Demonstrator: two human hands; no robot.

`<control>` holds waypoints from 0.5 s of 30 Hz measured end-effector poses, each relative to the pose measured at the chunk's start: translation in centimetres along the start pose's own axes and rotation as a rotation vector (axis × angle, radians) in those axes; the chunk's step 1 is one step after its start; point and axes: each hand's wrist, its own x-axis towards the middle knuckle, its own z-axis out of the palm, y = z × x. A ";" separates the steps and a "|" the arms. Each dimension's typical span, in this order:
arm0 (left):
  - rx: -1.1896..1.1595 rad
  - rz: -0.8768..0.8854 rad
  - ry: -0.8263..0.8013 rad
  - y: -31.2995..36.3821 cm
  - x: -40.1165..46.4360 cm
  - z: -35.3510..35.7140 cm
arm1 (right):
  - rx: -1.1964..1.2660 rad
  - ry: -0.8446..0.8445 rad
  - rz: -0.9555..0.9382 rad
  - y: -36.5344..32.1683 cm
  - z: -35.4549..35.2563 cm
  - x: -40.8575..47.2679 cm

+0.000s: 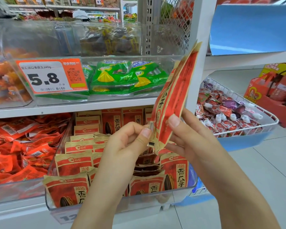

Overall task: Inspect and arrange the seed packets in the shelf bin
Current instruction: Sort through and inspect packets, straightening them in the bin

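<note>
I hold one red and tan seed packet (pixel 173 96) upright and edge-on above the clear shelf bin (pixel 106 207). My right hand (pixel 186 139) grips its lower right side, thumb on the front. My left hand (pixel 130 139) pinches the packet's lower left corner between thumb and fingers. Below, the bin holds several matching sunflower seed packets (pixel 74 162), standing in rows, with some lying loose in the middle (pixel 147 164).
A clear bin of orange-red snack packs (pixel 15 146) sits left of the seed bin. Green seed packets (pixel 122 75) fill the shelf above, beside a 5.8 price tag (pixel 51 76). A white wire basket of pouches (pixel 229 116) juts out at right, by a white shelf post (pixel 200 47).
</note>
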 end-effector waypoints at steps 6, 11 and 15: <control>0.025 0.040 -0.055 0.3 -0.3 -0.4 | 0.057 0.147 0.023 0.0 0.2 0.2; 0.076 0.062 -0.020 0.4 -0.1 -0.7 | 0.052 0.165 0.026 -0.1 0.5 0.3; 0.136 0.091 -0.008 0.3 -0.1 -0.7 | 0.034 0.164 0.021 0.0 0.2 0.3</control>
